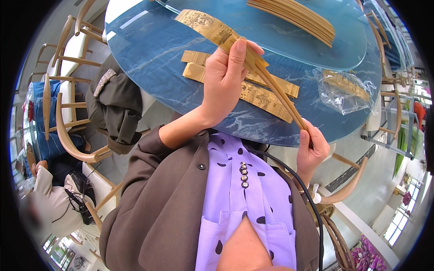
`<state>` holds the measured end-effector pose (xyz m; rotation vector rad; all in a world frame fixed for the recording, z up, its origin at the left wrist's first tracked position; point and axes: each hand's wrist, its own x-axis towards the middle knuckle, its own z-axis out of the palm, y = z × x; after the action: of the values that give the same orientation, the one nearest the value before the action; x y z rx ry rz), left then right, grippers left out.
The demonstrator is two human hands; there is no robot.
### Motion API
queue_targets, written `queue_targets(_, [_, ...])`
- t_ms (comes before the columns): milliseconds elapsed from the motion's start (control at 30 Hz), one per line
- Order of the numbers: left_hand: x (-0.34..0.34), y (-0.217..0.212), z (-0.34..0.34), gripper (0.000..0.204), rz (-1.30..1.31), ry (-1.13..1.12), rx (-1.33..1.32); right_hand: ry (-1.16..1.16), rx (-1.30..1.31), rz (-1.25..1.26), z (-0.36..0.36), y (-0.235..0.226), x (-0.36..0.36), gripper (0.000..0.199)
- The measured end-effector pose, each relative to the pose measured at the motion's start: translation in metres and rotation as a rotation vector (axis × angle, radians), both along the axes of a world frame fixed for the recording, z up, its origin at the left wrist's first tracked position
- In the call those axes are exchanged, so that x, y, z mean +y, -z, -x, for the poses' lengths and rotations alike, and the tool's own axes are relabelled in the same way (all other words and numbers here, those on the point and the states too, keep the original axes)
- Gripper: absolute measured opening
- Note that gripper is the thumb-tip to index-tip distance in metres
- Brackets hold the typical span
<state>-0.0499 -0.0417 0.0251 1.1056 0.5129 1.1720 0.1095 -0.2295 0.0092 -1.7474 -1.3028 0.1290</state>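
Head view looks down past a lilac polka-dot blouse (235,198) and a grey-brown jacket (158,198) to a round blue marbled table (149,54). Raised over its near edge, the left hand (226,79) has its fingers curled closed around a long gold paper sleeve (210,28), thumb lying along the sleeve's top; the sleeve runs from the hand up and to the left over the table. A pair of wooden chopsticks (282,97) comes out of the sleeve's near end and slants down to the right. Low and right of the table's near edge, the right hand (312,151) grips their lower end in a closed fist. Just beyond the left hand, several more gold sleeves (264,97) lie flat on the table, overlapping each other. Farther off, a glass turntable (271,40) sits on the tabletop with a row of bare chopsticks (294,16) on it. To the right lies a clear plastic bag (346,92) with more gold sleeves inside. Wooden chairs (68,131) stand to the left of the table, one draped with a dark jacket (115,108). At the near left another person (49,198) in pale clothing is partly visible.
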Motion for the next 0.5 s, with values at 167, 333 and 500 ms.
queue_targets(167, [0.002,-0.001,0.002,0.036,-0.034,0.003,0.016,-0.027,-0.122,-0.082,-0.005,0.008,0.002,0.024])
queue_targets(333, [0.013,-0.004,0.006,0.038,-0.089,0.013,0.024,0.02,-0.229,-0.122,-0.016,0.011,-0.003,0.028])
queue_targets(500, [0.009,0.004,0.002,0.044,-0.04,0.101,0.01,0.016,-0.231,-0.158,-0.011,0.016,-0.009,0.026])
